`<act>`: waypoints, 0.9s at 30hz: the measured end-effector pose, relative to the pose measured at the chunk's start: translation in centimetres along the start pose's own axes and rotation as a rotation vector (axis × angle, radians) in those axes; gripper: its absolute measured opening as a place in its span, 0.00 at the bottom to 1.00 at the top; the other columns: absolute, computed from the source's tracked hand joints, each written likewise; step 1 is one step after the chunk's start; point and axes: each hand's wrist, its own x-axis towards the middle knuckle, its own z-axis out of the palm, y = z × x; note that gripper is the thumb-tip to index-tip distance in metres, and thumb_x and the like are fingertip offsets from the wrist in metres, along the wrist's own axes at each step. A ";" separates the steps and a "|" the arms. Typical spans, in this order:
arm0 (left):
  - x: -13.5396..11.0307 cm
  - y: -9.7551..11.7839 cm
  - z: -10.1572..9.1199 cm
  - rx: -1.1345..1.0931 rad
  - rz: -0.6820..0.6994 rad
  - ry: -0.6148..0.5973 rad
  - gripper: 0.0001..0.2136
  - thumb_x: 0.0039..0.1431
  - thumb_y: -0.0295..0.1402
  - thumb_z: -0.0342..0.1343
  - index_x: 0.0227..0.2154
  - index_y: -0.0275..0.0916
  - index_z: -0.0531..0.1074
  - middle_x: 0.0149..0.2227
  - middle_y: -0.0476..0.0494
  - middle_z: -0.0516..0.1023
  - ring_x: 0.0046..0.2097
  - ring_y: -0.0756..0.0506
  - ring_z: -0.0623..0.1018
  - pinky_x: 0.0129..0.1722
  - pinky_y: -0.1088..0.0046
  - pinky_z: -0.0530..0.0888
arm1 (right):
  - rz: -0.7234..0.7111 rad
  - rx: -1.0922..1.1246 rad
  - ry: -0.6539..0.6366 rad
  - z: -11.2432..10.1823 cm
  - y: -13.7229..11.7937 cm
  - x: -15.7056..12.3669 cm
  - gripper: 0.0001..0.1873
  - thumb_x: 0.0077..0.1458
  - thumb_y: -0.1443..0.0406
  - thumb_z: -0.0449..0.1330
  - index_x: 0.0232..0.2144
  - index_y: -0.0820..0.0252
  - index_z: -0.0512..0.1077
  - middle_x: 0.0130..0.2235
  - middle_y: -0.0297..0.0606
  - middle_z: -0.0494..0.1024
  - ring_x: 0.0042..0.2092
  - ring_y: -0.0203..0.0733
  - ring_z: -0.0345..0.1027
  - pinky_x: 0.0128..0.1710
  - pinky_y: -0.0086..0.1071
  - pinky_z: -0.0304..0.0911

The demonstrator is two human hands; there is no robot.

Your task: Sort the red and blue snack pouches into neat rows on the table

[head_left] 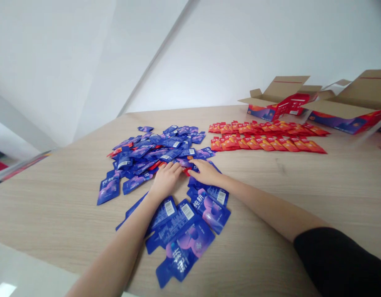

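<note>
My left hand (168,178) rests at the near edge of a heap of blue-purple sachets (141,152), its fingers curled down, their tips partly hidden. Facing it from the right, my right hand (206,172) has its thumb and fingers closed around the edge of a red sachet (186,171), which shows between the two hands. What lies under the left fingers is hard to make out. Nearer to me, between my forearms, several blue sachets (190,243) lie loosely overlapped, some with barcodes up. A few red sachets (119,150) peek out of the heap.
Two overlapping rows of red-orange sachets (267,143) lie on the wooden table (271,185) to the right. Behind them stand open cardboard boxes (264,111) with raised flaps, another box (339,119) farther right. A white wall (224,53) borders the table's far side.
</note>
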 end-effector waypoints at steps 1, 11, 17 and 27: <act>-0.1 -0.2 -0.4 0.003 -0.011 0.015 0.10 0.64 0.24 0.45 0.38 0.39 0.72 0.42 0.40 0.77 0.44 0.42 0.73 0.42 0.65 0.68 | 0.008 0.034 0.000 -0.1 0.1 0.0 0.23 0.61 0.60 0.56 0.54 0.68 0.69 0.56 0.55 0.72 0.58 0.54 0.65 0.59 0.46 0.57; -0.7 -0.9 -3.9 -0.924 -0.599 0.625 0.07 0.61 0.37 0.52 0.30 0.40 0.66 0.28 0.49 0.72 0.29 0.49 0.74 0.31 0.72 0.73 | -0.083 0.463 -0.096 -5.1 -1.0 0.5 0.24 0.61 0.60 0.57 0.58 0.60 0.65 0.59 0.47 0.70 0.61 0.45 0.62 0.60 0.40 0.58; -0.1 0.3 -2.6 -1.622 -0.818 0.585 0.16 0.46 0.42 0.66 0.24 0.37 0.68 0.23 0.53 0.71 0.26 0.52 0.73 0.32 0.73 0.77 | -0.001 0.890 -0.363 -7.4 -3.5 -0.4 0.36 0.48 0.58 0.69 0.56 0.60 0.63 0.48 0.45 0.78 0.43 0.42 0.75 0.42 0.35 0.71; 0.1 2.4 -3.0 -1.793 -0.806 0.331 0.17 0.44 0.40 0.69 0.32 0.36 0.72 0.35 0.48 0.77 0.39 0.47 0.79 0.40 0.70 0.77 | 0.027 0.623 0.220 -7.6 -2.0 1.0 0.16 0.55 0.56 0.62 0.36 0.64 0.75 0.30 0.37 0.80 0.31 0.41 0.74 0.37 0.35 0.70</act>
